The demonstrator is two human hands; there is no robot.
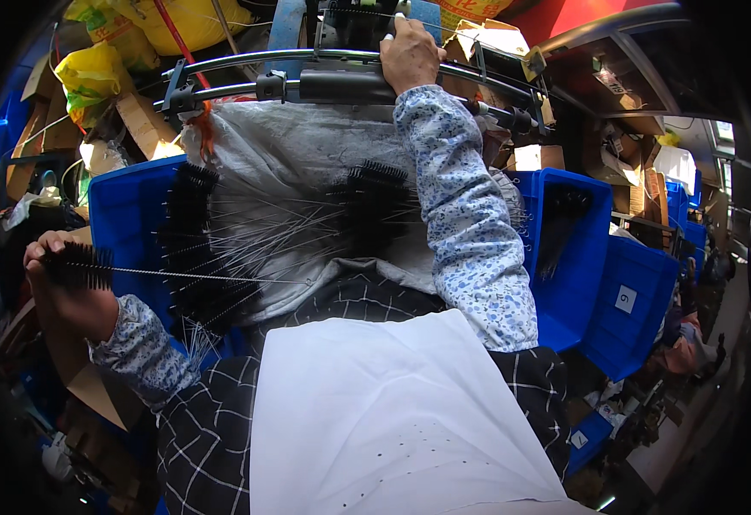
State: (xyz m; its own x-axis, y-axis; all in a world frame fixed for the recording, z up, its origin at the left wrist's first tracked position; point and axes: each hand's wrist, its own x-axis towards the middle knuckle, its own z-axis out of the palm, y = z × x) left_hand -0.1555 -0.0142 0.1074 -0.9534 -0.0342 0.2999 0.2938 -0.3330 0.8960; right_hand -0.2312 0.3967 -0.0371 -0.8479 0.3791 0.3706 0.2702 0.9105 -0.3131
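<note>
At the far left my left hand (75, 296) is closed round the black bristle head of a wire-stemmed brush (178, 275). Its twisted stem reaches right across my lap, ending in a small loop. My right hand (411, 56) is up at the machine, against its metal rail (341, 55), with fingers bent and white coverings on some fingertips. A thin wire passes by those fingertips; whether they pinch it I cannot tell. Between my arms, black brushes (375, 193) with thin wire stems lie on a pale cloth (307, 137), with more black brushes (191, 232) to the left.
A blue bin (131, 202) stands left of the cloth. On the right are another blue bin (564, 318) with dark bristles in it and a blue crate (629, 300). Yellow bags (92, 81) and cardboard are at the far left. A dark cylinder (345, 87) sits along the machine's rails.
</note>
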